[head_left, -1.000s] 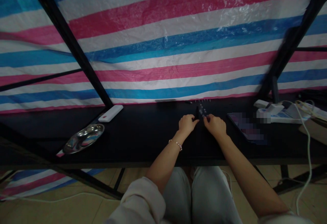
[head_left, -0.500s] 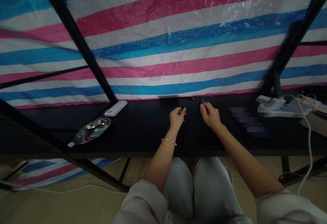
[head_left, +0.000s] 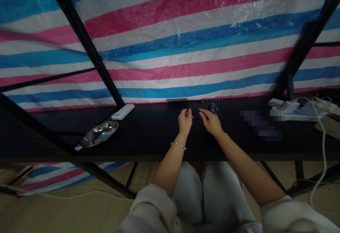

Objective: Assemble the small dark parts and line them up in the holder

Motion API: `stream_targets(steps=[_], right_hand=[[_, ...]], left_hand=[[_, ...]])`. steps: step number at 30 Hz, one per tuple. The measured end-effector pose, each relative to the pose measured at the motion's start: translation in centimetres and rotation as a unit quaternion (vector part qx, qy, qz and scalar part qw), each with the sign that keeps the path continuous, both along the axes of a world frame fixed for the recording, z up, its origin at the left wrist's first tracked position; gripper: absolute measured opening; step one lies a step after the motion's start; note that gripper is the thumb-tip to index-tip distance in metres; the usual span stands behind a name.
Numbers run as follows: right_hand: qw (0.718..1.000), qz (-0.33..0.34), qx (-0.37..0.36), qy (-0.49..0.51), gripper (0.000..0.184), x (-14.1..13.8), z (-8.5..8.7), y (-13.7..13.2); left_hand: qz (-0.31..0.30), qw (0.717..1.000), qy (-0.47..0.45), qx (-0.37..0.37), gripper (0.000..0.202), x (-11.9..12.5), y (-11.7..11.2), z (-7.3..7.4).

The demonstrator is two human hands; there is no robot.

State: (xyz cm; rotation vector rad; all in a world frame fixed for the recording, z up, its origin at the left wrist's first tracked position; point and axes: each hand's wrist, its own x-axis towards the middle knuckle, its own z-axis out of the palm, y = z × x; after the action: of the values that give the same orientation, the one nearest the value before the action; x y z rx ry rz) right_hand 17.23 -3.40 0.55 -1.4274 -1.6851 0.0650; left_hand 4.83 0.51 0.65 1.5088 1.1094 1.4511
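My left hand (head_left: 185, 121), with a beaded bracelet (head_left: 179, 145) at the wrist, is held over the black table, its fingers curled closed. Whatever sits between those fingertips is too small and dark to name. A short gap to the right, my right hand (head_left: 210, 121) points its thumb and fingers toward the left one, fingertips pinched together; anything in them is too small to make out. Just beyond the right hand lies a cluster of small clear pieces (head_left: 214, 109). Behind them, along the table's back edge, stands a row of tiny pale pieces (head_left: 215, 100).
On the left of the black table (head_left: 154, 137) are a shiny metal dish (head_left: 99, 134) and a white oblong device (head_left: 123, 112). To the right lie a blurred-out flat object (head_left: 260, 125) and a power strip (head_left: 297, 115) with plugs and cables. A striped sheet (head_left: 191, 62) hangs behind.
My right hand has moved left and nearer, away from the small clear pieces and toward my left hand. The left hand has turned slightly upright. The view has shifted a little.
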Motion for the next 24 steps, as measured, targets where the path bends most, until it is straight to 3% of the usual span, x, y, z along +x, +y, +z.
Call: stream_targets(steps=[5,14,24], right_hand=[[0.999,0.014,-0.015,-0.036,0.037,0.17,-0.63,0.33],[0.996,0.036,-0.045,-0.069,0.035,0.12,-0.72,0.29],[0.995,0.034,-0.055,-0.072,0.035,0.29,-0.91,0.65]], left_hand=[[-0.008,0.999,-0.037,0.004,0.027,-0.04,0.12,-0.06],[-0.074,0.997,-0.038,-0.007,0.026,0.29,0.14,-0.13],[-0.071,0.995,-0.065,-0.009,0.028,0.22,0.08,-0.02]])
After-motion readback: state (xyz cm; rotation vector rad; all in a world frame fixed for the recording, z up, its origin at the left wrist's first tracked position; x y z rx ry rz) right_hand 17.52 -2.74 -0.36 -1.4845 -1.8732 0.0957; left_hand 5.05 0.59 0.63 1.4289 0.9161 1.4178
